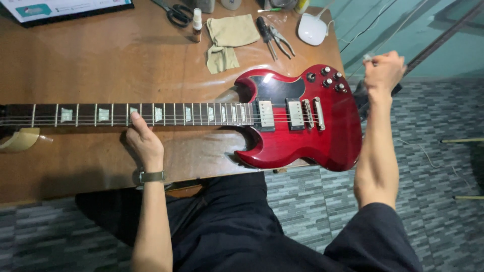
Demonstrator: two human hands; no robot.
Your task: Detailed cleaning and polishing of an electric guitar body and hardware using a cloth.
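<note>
1. Two hands are working on a glossy red solid-body electric guitar [302,128], which is lying flat across a brown wooden table [101,55], body overhanging the table's rt edge.
2. Left hand [143,141] is resting on the dark fretboard w/ pale block inlays [126,114], fingers curled over the neck, thumb up at the strings.
3. Right hand [384,70] is closing in a fist beyond the body, pinching smth small and pale; can't tell what.
4. Risk, as I judge it: the overhanging body is likely to tip or slide if the left hand lifts.
5. Metal pliers [280,40] and black-handled scissors [174,12] are sitting near the finish; a shift could be scratching it.
</note>
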